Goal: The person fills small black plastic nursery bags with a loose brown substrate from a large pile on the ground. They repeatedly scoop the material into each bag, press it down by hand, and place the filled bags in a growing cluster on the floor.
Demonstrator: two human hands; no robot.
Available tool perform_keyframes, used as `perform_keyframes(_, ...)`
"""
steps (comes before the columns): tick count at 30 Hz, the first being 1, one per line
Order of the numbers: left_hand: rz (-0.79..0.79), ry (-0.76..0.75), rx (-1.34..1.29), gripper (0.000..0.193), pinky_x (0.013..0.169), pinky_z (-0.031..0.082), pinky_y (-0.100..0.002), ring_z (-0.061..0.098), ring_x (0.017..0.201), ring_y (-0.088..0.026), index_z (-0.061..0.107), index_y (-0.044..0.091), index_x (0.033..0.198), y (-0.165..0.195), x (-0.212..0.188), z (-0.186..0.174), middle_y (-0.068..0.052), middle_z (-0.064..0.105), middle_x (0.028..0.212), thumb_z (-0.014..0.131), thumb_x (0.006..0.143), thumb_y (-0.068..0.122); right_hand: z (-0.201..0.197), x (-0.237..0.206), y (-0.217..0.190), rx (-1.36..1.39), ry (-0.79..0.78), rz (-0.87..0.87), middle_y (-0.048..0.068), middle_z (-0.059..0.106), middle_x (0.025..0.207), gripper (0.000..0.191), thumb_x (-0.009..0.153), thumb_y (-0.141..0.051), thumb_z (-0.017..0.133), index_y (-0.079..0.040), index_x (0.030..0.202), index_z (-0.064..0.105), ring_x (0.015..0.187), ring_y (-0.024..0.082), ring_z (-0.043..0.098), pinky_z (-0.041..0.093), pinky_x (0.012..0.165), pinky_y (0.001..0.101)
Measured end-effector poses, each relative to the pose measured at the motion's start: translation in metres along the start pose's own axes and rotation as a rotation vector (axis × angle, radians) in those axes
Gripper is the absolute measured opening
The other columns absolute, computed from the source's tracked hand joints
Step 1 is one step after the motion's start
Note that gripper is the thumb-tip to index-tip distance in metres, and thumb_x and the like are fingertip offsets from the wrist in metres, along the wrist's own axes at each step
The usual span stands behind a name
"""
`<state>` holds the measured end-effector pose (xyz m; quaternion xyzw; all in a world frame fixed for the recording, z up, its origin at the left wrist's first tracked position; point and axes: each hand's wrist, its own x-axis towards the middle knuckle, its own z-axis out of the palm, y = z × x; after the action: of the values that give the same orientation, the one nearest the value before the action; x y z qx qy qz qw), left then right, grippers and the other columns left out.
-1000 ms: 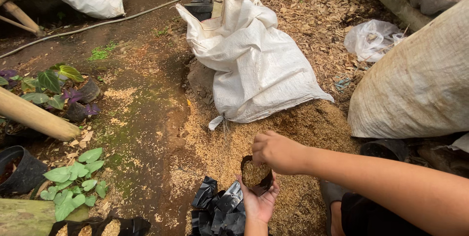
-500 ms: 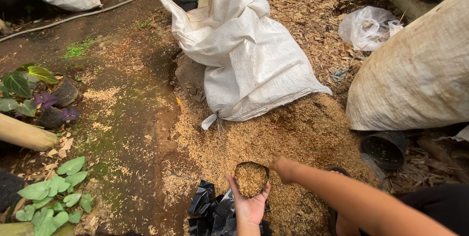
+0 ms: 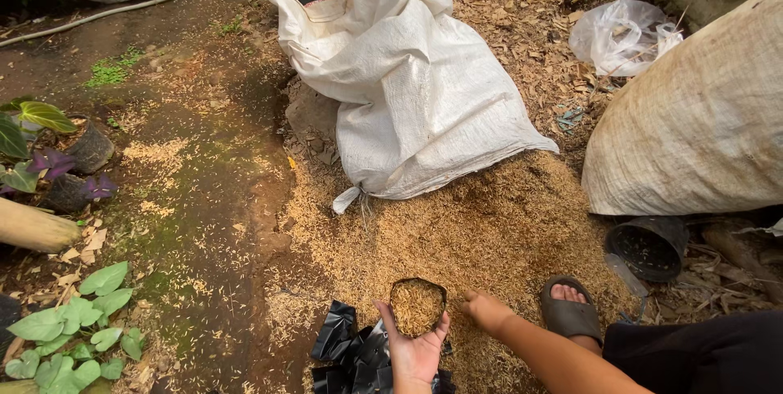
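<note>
Left hand [image 3: 414,351] wrist cropped (apparently).

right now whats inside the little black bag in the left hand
The small black bag, cupped in the left hand, is filled nearly to its rim with tan rice husk like the husk pile beside it. What lies below that top layer is covered.

white woven sack [image 3: 416,92], golden-tan husk pile [image 3: 481,231], black nursery bags [image 3: 355,353]

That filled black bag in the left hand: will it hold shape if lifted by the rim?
Probably not: the bag looks like thin plastic, so the rim may fold. Husk fill looks loose and light and could spill if tipped. The left hand cupping underneath seems safer.
</note>
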<state>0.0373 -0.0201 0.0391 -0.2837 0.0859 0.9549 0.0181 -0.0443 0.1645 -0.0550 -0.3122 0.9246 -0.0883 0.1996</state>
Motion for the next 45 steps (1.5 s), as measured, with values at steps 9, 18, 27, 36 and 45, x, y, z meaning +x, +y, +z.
perform_keyframes(9,0.039,0.048,0.002,0.090,0.077,0.062,-0.047,0.061,0.105,-0.037,0.046,0.015,0.145,0.000,-0.002,0.005,-0.022,0.057,0.128,0.064,0.077,0.070,-0.139,0.027,0.015,0.326,-0.244,0.217,0.000,0.078,0.094,0.006,0.085,-0.015,0.080,-0.016,0.090,0.077,0.086,0.011,0.075,0.065,0.079,0.0273)
perform_keyframes(18,0.048,-0.041,0.076,0.084,0.079,0.063,-0.047,0.062,0.111,-0.033,0.045,0.021,0.143,-0.024,-0.012,0.023,-0.014,0.058,0.133,0.062,0.075,0.069,-0.301,-0.052,-0.085,0.419,-0.084,-0.101,0.002,0.077,0.103,0.020,0.078,-0.015,0.084,-0.011,0.098,0.080,0.093,0.016,0.076,0.064,0.082,0.0300)
perform_keyframes(27,0.052,0.069,0.109,0.093,0.084,0.062,-0.045,0.058,0.119,-0.039,0.041,0.023,0.150,-0.028,-0.036,0.042,-0.023,0.051,0.142,0.061,0.074,0.073,-0.259,-0.071,-0.110,0.173,0.206,-0.437,0.013,0.076,0.097,0.019,0.076,0.000,0.075,-0.007,0.092,0.081,0.088,0.029,0.074,0.059,0.080,0.0390)
perform_keyframes(36,0.016,-0.008,0.201,0.110,0.078,0.064,-0.045,0.061,0.117,-0.038,0.035,0.017,0.153,-0.037,-0.034,0.035,-0.019,0.052,0.143,0.065,0.066,0.077,-0.234,-0.067,-0.123,-0.179,0.233,-0.520,0.012,0.070,0.098,0.026,0.068,0.000,0.073,-0.003,0.093,0.075,0.084,0.030,0.073,0.062,0.072,0.0392)
perform_keyframes(45,-0.030,0.061,0.081,0.105,0.073,0.064,-0.045,0.064,0.107,-0.042,0.030,0.013,0.153,-0.030,-0.039,0.039,-0.030,0.049,0.141,0.065,0.074,0.072,-0.255,-0.077,-0.113,-0.535,0.144,-0.495,0.002,0.070,0.094,0.008,0.081,-0.016,0.072,-0.011,0.086,0.077,0.105,0.025,0.057,0.052,0.085,0.0405)
